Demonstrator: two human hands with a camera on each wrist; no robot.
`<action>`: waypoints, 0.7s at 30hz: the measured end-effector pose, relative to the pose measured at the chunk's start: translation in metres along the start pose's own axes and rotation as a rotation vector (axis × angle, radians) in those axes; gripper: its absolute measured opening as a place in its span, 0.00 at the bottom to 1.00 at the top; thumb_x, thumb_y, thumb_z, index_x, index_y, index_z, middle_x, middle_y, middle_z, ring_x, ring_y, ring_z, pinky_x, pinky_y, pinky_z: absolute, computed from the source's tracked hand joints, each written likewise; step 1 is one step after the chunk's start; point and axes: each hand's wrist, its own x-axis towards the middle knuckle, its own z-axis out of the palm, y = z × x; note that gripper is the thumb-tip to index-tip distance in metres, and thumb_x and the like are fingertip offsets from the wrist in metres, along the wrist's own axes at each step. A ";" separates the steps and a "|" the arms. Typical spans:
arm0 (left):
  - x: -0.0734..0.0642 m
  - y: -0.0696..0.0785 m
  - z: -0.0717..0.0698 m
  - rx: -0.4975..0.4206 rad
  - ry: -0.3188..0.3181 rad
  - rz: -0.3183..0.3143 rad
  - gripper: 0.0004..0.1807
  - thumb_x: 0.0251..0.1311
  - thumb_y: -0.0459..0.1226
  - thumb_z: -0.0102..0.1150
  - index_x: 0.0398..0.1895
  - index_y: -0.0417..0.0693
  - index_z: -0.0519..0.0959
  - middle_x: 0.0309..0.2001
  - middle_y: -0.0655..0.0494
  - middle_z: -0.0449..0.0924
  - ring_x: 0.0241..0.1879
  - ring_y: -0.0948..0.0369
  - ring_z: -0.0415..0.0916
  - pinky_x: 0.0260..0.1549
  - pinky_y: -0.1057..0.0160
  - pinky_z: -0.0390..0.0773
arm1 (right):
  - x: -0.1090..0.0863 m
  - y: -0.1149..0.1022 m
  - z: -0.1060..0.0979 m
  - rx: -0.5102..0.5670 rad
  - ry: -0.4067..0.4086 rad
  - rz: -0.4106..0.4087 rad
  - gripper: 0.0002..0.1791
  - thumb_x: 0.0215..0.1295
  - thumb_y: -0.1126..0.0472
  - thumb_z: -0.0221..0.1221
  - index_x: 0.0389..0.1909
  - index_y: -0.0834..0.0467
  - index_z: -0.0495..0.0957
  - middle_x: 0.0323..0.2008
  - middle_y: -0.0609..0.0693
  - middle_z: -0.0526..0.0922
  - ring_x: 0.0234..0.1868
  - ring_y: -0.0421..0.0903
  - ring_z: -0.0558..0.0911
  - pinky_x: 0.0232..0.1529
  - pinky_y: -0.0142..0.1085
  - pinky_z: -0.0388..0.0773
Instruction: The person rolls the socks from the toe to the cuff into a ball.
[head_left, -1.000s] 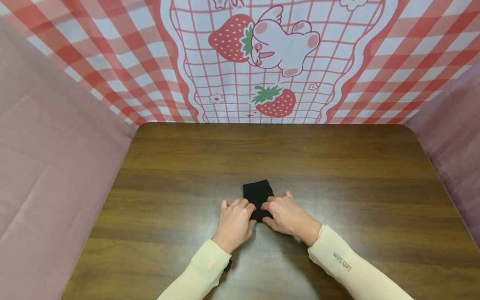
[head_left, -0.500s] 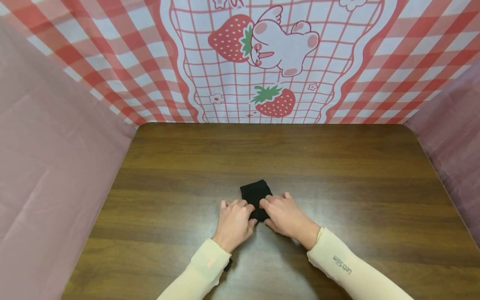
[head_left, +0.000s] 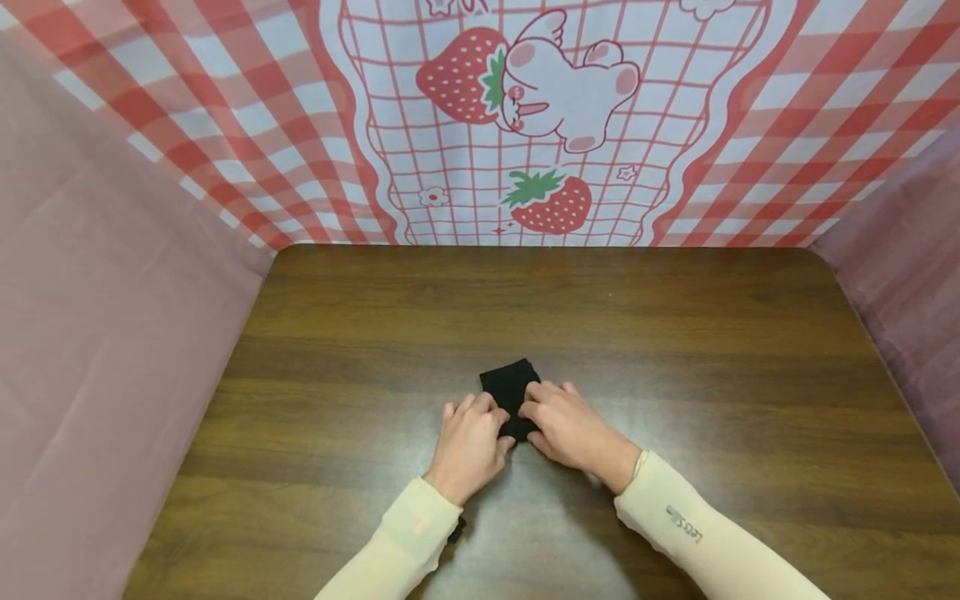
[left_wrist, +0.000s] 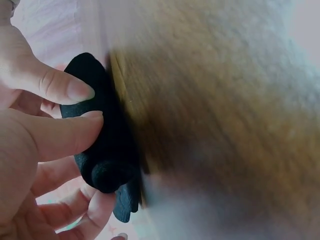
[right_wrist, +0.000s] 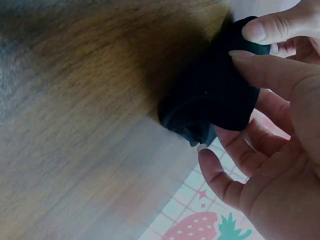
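Note:
A piece of black cloth (head_left: 508,385), rolled up at its near end, lies on the table between both hands. My left hand (head_left: 467,442) grips the left side of the roll, its thumb on the near face and its fingers curled over the far side. The right hand (head_left: 568,427) holds the other end in the same way. In the left wrist view the rolled cloth (left_wrist: 112,145) shows a rounded, layered end with a loose flap below it. Folded layers also show at the end of the cloth (right_wrist: 205,95) in the right wrist view.
The brown wood-grain table (head_left: 360,333) has rounded far corners. Behind it hangs a red and white checked curtain (head_left: 780,150) with strawberry prints. Pink cloth (head_left: 112,333) hangs along the left side, with more on the right. A small black object (head_left: 456,530) shows beside the left cuff.
The cloth's flat far part has shifted slightly left and turned a little. My right hand has moved slightly at its end of the roll; the left has stayed nearly in place.

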 end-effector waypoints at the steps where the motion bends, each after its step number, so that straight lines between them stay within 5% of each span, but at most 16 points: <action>1: 0.000 0.000 0.000 -0.002 -0.005 0.004 0.12 0.53 0.42 0.74 0.39 0.49 0.87 0.39 0.57 0.80 0.39 0.58 0.74 0.36 0.57 0.66 | 0.000 0.000 0.000 0.003 -0.001 0.000 0.09 0.53 0.62 0.72 0.34 0.59 0.84 0.34 0.49 0.76 0.35 0.49 0.76 0.33 0.42 0.67; 8: 0.003 -0.001 -0.005 -0.026 -0.037 0.026 0.15 0.52 0.41 0.74 0.44 0.49 0.85 0.39 0.57 0.81 0.39 0.58 0.76 0.35 0.58 0.65 | -0.001 0.001 -0.001 -0.007 -0.016 0.014 0.09 0.54 0.60 0.71 0.36 0.57 0.85 0.33 0.48 0.77 0.34 0.48 0.78 0.33 0.41 0.64; 21: 0.002 0.000 -0.004 0.047 0.002 0.055 0.18 0.49 0.46 0.76 0.43 0.53 0.83 0.43 0.57 0.80 0.40 0.57 0.76 0.35 0.55 0.66 | 0.000 -0.001 -0.004 0.012 -0.086 0.052 0.10 0.58 0.60 0.70 0.39 0.58 0.86 0.34 0.48 0.79 0.35 0.47 0.78 0.35 0.43 0.65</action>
